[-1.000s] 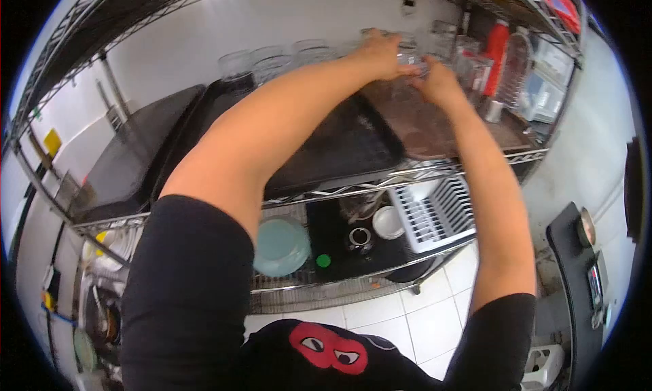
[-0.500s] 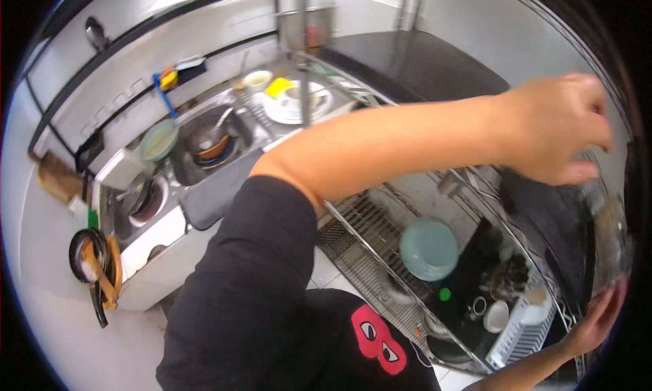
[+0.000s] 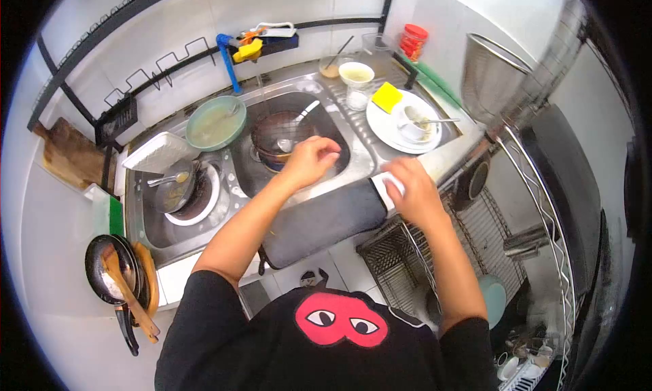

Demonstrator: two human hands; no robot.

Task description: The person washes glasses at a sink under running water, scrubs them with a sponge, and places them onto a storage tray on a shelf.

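Observation:
My left hand (image 3: 311,161) hovers over the front of the right sink basin (image 3: 343,113), its fingers loosely bent and apart, holding nothing. Below it in the basin sit a dark brown pan (image 3: 268,132) and a white-handled utensil (image 3: 307,111). My right hand (image 3: 414,191) is above the counter's front edge, right of the basin, thumb and fingers apart with nothing seen between them. Closest to it is a dark grey mat (image 3: 326,221) lying over the front edge. Whether the right fingers touch the white surface (image 3: 388,187) beneath them, I cannot tell.
A green bowl of cloudy liquid (image 3: 217,123) rests between the basins. The left basin holds a white-rimmed pot (image 3: 212,204). On the drainboard are a white plate (image 3: 387,129), a yellow sponge (image 3: 386,97) and a cup. Pans (image 3: 109,269) hang left; a wire rack (image 3: 475,235) stands right.
My view has turned left from the wire rack to the sink. Both hands have come from the right side to in front of the basin and counter.

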